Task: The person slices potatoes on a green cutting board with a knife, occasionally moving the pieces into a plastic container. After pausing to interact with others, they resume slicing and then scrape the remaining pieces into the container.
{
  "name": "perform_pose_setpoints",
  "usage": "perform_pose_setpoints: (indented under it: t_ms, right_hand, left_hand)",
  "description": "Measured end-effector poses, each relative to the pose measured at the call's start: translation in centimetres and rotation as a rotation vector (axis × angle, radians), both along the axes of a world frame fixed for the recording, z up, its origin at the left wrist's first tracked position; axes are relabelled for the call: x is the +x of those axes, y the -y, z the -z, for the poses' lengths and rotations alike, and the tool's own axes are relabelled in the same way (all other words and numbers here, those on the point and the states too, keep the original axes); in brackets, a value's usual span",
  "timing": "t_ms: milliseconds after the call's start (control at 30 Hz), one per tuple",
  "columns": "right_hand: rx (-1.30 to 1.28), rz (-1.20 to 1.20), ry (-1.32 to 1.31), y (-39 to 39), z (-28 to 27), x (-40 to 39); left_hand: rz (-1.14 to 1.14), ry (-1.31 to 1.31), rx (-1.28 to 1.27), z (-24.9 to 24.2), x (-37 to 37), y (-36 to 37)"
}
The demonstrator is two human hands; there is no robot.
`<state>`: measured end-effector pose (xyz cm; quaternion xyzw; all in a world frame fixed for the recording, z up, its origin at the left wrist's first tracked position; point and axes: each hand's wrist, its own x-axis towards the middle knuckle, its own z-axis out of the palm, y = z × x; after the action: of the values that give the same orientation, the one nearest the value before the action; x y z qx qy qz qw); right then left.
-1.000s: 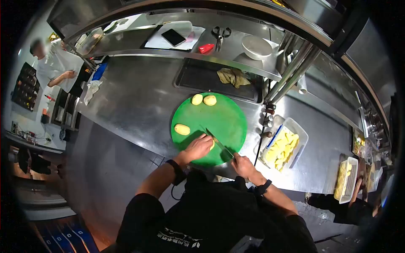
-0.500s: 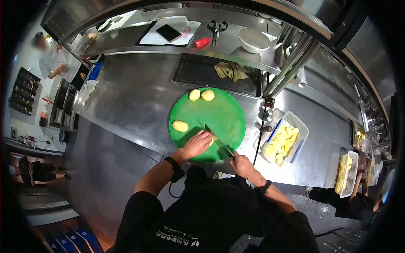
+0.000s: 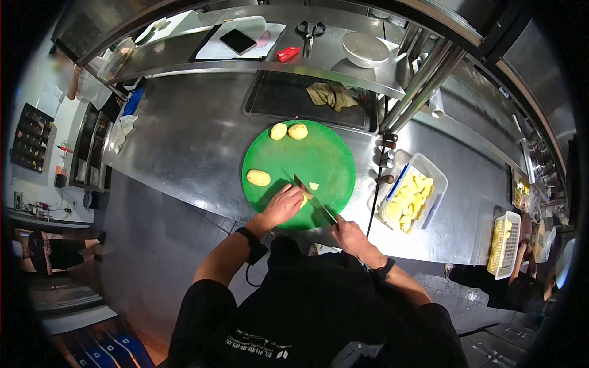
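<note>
On a round green cutting board [image 3: 331, 147], my left hand [image 3: 284, 205] has its fingers pressed round a peeled potato [image 3: 304, 200], which is mostly hidden beneath them. My right hand [image 3: 351, 235] is closed on the handle of a knife [image 3: 314, 199]; the blade points up and left, right beside my left fingertips. A small pale cut piece [image 3: 314, 186] lies just right of the blade. One whole potato [image 3: 258, 178] rests at the board's left side, and two more potatoes [image 3: 278, 131] [image 3: 298, 131] sit at its top edge.
Right of the board stands a clear tub [image 3: 440, 184] of yellow pieces. A black tray [image 3: 276, 101] with a crumpled cloth [image 3: 331, 96] lies behind it. The shelf above holds a phone, scissors [image 3: 310, 37] and a bowl [image 3: 365, 50]. Other people are at both sides, one near a white basket [image 3: 504, 251].
A small cut piece now lies on the board, right of the knife. The whole view has shifted slightly, with the board and counter a little higher. Both hands keep their holds.
</note>
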<state>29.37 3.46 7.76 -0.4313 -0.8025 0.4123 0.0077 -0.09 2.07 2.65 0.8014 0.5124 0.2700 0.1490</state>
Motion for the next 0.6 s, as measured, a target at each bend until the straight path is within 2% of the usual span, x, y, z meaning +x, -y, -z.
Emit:
perform_pose_setpoints:
  t_ms: [67, 167, 333, 467, 567, 600]
  right_hand:
    - [0.048, -0.007, 0.005, 0.4, 3.2, 0.1]
    - [0.044, -0.009, 0.011, 0.1, 2.7, -0.4]
    - [0.071, -0.057, 0.022, -0.7, -2.6, -0.3]
    - [0.089, -0.043, -0.017, 0.5, 3.3, -0.5]
    - [0.06, -0.05, 0.039, -0.2, 0.2, -0.9]
    - [0.079, -0.074, -0.033, -0.3, 0.1, -0.3]
  left_hand:
    - [-0.005, 0.003, 0.013, 0.4, 0.2, 0.4]
    - [0.008, -0.005, 0.023, 0.4, -0.3, 0.7]
    - [0.059, -0.012, 0.025, -0.9, -0.4, 0.4]
    - [0.033, -0.006, 0.001, -0.3, -0.4, 0.8]
    - [0.0, -0.025, 0.026, 0.2, -0.6, 0.3]
    - [-0.002, -0.031, 0.007, -0.3, -0.4, 0.6]
